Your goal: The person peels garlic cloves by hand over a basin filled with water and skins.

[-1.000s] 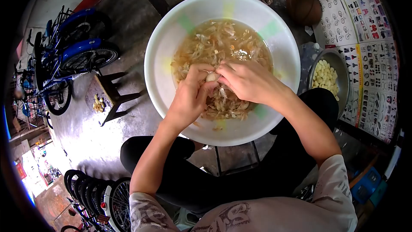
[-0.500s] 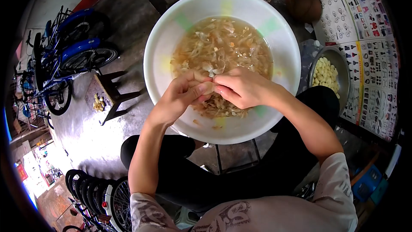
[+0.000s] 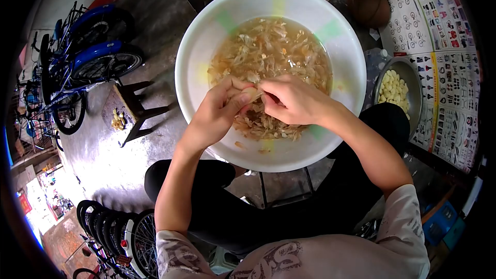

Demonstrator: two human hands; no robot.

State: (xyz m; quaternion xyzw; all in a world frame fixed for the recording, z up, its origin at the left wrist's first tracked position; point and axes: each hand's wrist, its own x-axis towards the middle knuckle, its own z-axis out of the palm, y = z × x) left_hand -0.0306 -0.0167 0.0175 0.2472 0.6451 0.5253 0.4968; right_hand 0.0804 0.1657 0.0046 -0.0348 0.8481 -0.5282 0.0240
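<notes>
A large white basin (image 3: 194,54) stands in front of me, holding cloudy water with many papery garlic skins (image 3: 268,46) floating in it. Over its near half, my left hand (image 3: 219,108) is closed, pinching a pale garlic clove (image 3: 251,92) between thumb and fingers. My right hand (image 3: 294,101) meets it from the right, its thumb and forefinger closed at the clove's end on what looks like a bit of skin. Wet brown skins (image 3: 274,126) pile up below the hands. To the right, a metal bowl (image 3: 417,90) contains peeled garlic cloves (image 3: 392,91).
A small wooden stool (image 3: 129,106) with several unpeeled-looking pieces on it stands at the left. Blue bicycles (image 3: 98,54) are beyond it, and more tyres (image 3: 103,222) are at lower left. Printed sheets (image 3: 449,93) cover a surface on the right. My knees flank the basin.
The right hand's fingers have shifted slightly right of the clove, so more of the clove shows in the left fingers. The view has tilted a little.
</notes>
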